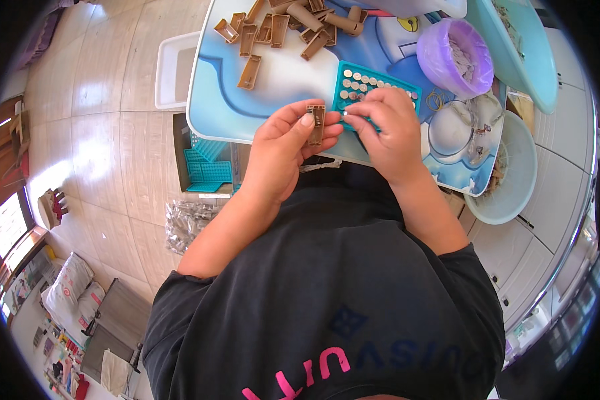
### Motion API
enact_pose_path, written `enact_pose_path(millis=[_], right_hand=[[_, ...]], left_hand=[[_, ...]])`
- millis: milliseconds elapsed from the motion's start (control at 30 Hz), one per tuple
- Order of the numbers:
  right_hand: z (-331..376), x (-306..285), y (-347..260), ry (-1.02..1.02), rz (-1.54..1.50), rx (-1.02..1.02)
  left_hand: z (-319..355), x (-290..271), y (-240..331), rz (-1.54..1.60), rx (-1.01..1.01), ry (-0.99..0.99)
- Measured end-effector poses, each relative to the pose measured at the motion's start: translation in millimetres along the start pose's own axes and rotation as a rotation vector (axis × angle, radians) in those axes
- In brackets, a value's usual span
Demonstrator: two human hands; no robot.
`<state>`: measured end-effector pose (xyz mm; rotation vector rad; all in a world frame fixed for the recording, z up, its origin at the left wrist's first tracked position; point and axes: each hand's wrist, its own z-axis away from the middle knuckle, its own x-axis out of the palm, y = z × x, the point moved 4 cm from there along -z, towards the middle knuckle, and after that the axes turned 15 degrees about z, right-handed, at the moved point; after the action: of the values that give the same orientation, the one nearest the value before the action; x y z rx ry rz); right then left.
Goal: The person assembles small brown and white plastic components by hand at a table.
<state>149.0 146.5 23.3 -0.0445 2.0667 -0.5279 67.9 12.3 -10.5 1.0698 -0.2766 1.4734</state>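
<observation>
Item 1: brown case [317,125], narrow, open-sided; located in the left hand [281,141], above the near edge of the worktop [273,77]. Left grip: holding the case, thumb pressing on its left side, fingers supporting from beneath; presumably this is steadying it and leaving the hollow face accessible.

Item 2: right hand [393,137], hovering just right of the case. Right grip: narrow, thumb and forefinger pinching, apparently holding a small piece [345,114], too little to identify; a fingertip pinch is likely suiting its size.

Item 3: teal tray [339,84], lying partly behind the right hand; round discs [355,85] are sitting in rows, probably for easy picking one by one.

Item 4: loose brown cases [280,31], lying heaped at the far left, probably within the left hand's reach.

Item 5: lilac tub [423,50], standing right of the tray, containing greyish pieces.
</observation>
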Motion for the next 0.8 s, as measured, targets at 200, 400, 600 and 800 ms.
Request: enact_pose_path(millis=[200,400,600,800], right_hand=[[-6,-11,-8,0.103,-0.113,0.053],[-2,-8,-11,0.043,0.013,-0.043],[1,-11,2,0.067,-0.019,-0.002],[-1,-5,24,0.077,0.151,0.048]], left_hand=[[-8,2,-11,0.02,-0.04,-0.097],[-12,10,-19,0.045,-0.08,-0.148],[-16,10,-19,0.037,-0.079,-0.131],[-15,12,-17,0.031,-0.086,-0.106]])
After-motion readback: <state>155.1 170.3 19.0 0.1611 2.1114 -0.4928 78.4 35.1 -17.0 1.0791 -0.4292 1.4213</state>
